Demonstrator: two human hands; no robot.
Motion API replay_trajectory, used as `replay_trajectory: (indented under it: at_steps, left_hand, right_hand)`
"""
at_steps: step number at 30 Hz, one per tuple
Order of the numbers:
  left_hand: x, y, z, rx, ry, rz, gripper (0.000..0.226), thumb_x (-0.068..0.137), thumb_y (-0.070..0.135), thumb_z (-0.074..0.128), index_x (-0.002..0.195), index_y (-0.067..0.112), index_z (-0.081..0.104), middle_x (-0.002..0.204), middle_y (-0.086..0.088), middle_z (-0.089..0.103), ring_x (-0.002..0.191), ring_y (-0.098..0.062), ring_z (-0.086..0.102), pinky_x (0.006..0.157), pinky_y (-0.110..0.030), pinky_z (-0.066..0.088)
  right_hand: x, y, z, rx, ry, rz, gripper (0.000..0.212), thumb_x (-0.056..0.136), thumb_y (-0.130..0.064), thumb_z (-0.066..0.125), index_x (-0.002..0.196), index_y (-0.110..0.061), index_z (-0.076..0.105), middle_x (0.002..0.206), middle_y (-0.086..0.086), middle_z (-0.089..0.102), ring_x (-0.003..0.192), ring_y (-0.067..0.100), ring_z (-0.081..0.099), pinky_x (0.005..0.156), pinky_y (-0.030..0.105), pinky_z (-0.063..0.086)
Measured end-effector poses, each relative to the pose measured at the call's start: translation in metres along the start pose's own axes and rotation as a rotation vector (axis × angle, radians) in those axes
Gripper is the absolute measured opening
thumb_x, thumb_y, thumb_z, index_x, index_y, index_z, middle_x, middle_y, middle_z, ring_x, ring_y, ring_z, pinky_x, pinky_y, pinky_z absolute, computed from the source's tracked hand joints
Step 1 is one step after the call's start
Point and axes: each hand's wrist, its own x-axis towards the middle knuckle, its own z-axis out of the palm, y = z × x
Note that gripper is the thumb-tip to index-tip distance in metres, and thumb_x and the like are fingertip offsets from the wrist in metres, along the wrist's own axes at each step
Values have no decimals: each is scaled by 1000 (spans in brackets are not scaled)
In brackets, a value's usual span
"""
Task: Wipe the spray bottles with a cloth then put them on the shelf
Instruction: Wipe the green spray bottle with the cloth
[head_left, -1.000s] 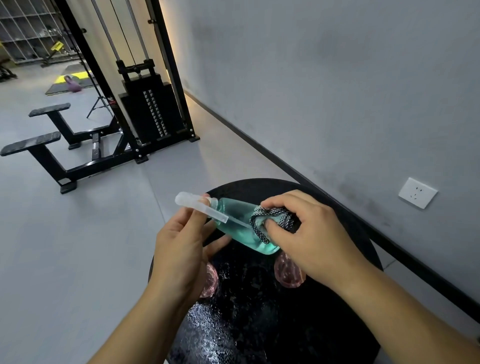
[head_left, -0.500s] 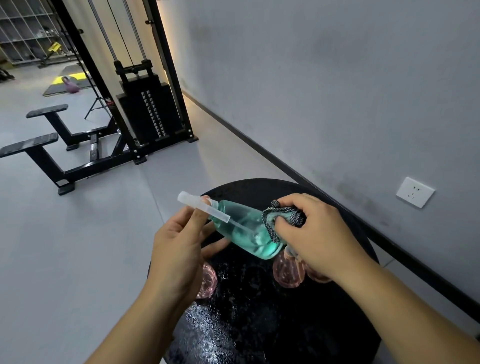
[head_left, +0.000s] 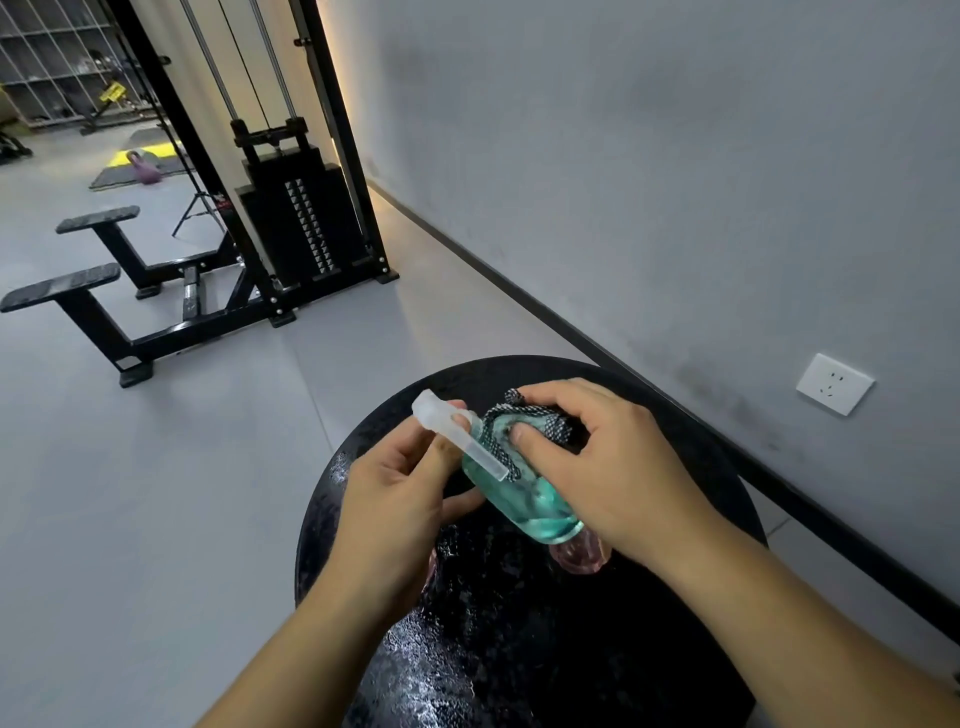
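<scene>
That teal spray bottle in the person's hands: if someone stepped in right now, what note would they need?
Left hand grips the clear cap end of the translucent teal spray bottle, held tilted above the round black table.
Right hand presses the grey patterned cloth against the bottle's upper body.
Two pink translucent bottles sit on the table, partly hidden under the hands.
Done: wiping of the teal bottle under way.
Left: finish it, wipe the pink ones, shelve all.
</scene>
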Motion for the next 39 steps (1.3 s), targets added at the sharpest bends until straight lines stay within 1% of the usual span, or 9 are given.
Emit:
replay_trajectory:
  at_steps: [3, 7, 14, 21, 24, 26, 31, 35, 39]
  left_hand:
    - [1, 2, 0, -3, 9, 27, 18, 89, 29, 72, 99, 18, 83, 110, -10, 80, 99, -20, 78, 73, -34, 64]
    - [3, 7, -2, -13, 24, 67, 17, 98, 23, 67, 104, 13, 79, 107, -9, 81, 99, -21, 79, 73, -34, 64]
    - [-1, 4, 3, 12, -9, 71, 27, 90, 26, 69, 108, 9, 78, 102, -7, 81, 90, -18, 79, 68, -29, 63]
    - [3, 3, -3, 17, -3, 94, 23, 91, 25, 69, 108, 12, 79, 109, -10, 81, 101, -25, 80, 75, -35, 65]
    - [1, 2, 0, 19, -25, 93, 23, 92, 24, 67, 108, 11, 78, 105, -7, 81, 97, -21, 80, 73, -34, 65]
    - [1, 4, 0, 13, -16, 95, 26, 91, 25, 67, 109, 9, 77, 103, -7, 81, 96, -21, 80, 73, -37, 65]
    - [5, 7, -8, -42, 49, 76, 19, 90, 29, 69, 94, 19, 84, 109, -12, 81, 103, -25, 79, 73, -37, 66]
    - [7, 8, -7, -86, 71, 53, 21, 91, 28, 68, 99, 14, 81, 106, -8, 81, 102, -24, 79, 68, -35, 66]
    - [7, 10, -7, -116, 91, 19, 18, 101, 21, 64, 106, 12, 78, 105, -4, 81, 92, -17, 79, 62, -32, 64]
  right_hand:
    - [3, 1, -2, 1, 19, 44, 28, 93, -28, 73, 120, -32, 72, 110, -23, 68, 101, -12, 60, 82, 3, 46]
    - [5, 8, -8, -8, 16, 133, 29, 92, -32, 73, 120, -33, 71, 103, -17, 72, 74, -6, 62, 63, 7, 42]
    - [4, -4, -2, 45, 8, 46, 28, 93, -30, 74, 120, -33, 71, 108, -24, 69, 99, -9, 64, 83, 10, 52]
    - [6, 12, -10, -53, -33, 136, 28, 95, -35, 69, 123, -36, 69, 109, -18, 71, 66, -6, 63, 62, 8, 45]
    - [4, 4, -8, 26, -31, 93, 30, 95, -34, 71, 124, -35, 68, 112, -22, 70, 94, -8, 66, 88, 20, 56]
    - [5, 4, -10, 11, -34, 88, 31, 95, -34, 70, 126, -35, 68, 115, -24, 69, 103, -6, 66, 93, 22, 55]
    - [8, 24, -19, -89, -50, 195, 24, 94, -33, 69, 117, -35, 71, 91, -22, 74, 77, 8, 72, 72, 31, 59]
    - [4, 21, -14, -46, 20, 164, 28, 94, -33, 70, 122, -35, 69, 93, -23, 69, 75, 1, 68, 61, 16, 49]
    - [1, 12, -8, 3, -17, 91, 24, 95, -28, 71, 116, -39, 70, 103, -23, 67, 68, -10, 63, 63, 7, 44]
